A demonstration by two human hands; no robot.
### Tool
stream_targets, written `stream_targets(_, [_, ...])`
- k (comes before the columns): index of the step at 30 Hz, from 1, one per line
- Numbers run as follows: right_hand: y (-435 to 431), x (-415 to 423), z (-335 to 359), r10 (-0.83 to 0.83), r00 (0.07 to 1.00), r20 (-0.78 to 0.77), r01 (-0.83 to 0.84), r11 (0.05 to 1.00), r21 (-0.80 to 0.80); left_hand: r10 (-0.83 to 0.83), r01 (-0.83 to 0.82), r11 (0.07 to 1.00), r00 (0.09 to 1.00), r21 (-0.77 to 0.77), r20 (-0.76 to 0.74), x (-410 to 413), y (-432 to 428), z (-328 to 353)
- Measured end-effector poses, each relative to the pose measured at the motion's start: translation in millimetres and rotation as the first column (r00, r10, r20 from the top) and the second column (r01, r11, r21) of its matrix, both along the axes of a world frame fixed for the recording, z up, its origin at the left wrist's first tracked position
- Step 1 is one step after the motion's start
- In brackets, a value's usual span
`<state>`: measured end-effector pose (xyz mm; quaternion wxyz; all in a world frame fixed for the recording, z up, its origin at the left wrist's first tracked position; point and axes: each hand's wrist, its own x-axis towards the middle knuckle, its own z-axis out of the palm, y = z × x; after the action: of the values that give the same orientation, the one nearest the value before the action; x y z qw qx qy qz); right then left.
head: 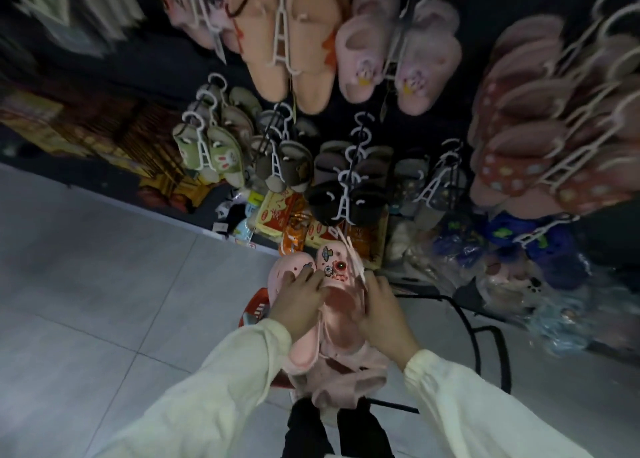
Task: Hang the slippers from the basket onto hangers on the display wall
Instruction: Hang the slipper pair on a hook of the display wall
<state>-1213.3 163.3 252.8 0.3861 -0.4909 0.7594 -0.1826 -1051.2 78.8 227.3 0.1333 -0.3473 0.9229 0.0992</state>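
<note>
The left hand (299,298) lies over the tops of the pink clogs (323,267), its fingers spread and curled down onto them in a grip. The right hand (381,305) clasps the pair from the other side, fingers bent round the edge of the right-hand clog. Both arms wear cream sleeves (221,388). The clogs are held together, toes pointing away towards the display wall (485,59), and small charms stud their fronts. A white hanger (350,249) slants up from just beside the right fingertips, lying against the right clog; motion blur hides whether the fingers also pinch it. Directly beneath the hands is a heap of more pink slippers (346,378), and the rim of the red basket (258,307) shows to the left of them, mostly covered. The dark wall ahead already carries many pairs on white hangers: peach slippers (311,59) at the top, fluffy lilac slippers (360,66) beside them, green rabbit slippers (221,152) lower left, and black slippers (325,198) just above the held pair. Grey floor tiles (104,267) spread out to the left.
</note>
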Motion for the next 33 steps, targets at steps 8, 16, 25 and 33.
stream_targets(8, [14, 24, 113, 0.000, 0.928, -0.372, -0.097, 0.965, -0.243, -0.247, 0.205, 0.955, 0.950, -0.214, -0.190, 11, 4, 130])
stream_targets(16, [18, 27, 185, -0.142, 0.900, -0.412, -0.113, 0.838, -0.535, -0.390, 0.202, 0.827, 0.878, -0.524, -0.277, 21, 6, 216])
stream_targets(25, [24, 20, 238, -0.310, 0.836, -0.452, -0.143, 0.673, -0.726, -0.473, 0.160, 0.750, 0.807, -0.642, -0.352, 21, 22, 275])
stream_targets(33, [37, 7, 248, -0.305, 0.845, -0.438, -0.131, 0.677, -0.724, -0.521, 0.209, 0.735, 0.783, -0.645, -0.339, 19, 20, 279])
